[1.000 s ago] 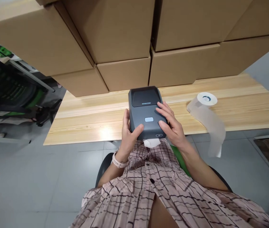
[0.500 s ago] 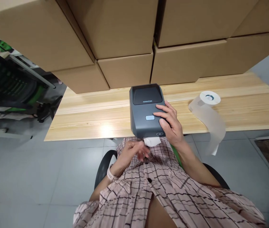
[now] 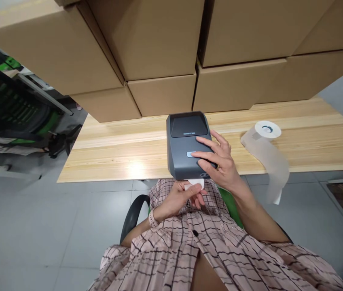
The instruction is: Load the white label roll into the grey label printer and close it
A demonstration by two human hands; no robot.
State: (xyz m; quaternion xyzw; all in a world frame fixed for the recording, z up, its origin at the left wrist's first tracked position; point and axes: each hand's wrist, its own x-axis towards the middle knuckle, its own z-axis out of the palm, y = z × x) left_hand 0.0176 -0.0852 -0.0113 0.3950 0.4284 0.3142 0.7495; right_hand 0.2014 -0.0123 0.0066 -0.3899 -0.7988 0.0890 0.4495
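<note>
A dark grey label printer (image 3: 177, 155) sits at the front edge of the wooden table, with a light button on its top. My right hand (image 3: 221, 161) rests on the printer's right side, fingers spread, one fingertip on the button. A short white paper strip (image 3: 196, 182) sticks out below the printer's front. My left hand (image 3: 186, 196) pinches that strip between thumb and fingers, just under the table edge. To the right lies a roll of white label paper (image 3: 267, 129), its loose end trailing over the edge.
Stacked cardboard boxes (image 3: 162, 95) stand along the back of the wooden table (image 3: 117, 153). A black and green chair (image 3: 13, 109) and table legs are at the far left. A dark mat lies on the floor at the right.
My left hand has moved right and closed on the paper strip. My right index or middle finger has slid left onto the button. The view has shifted slightly.
</note>
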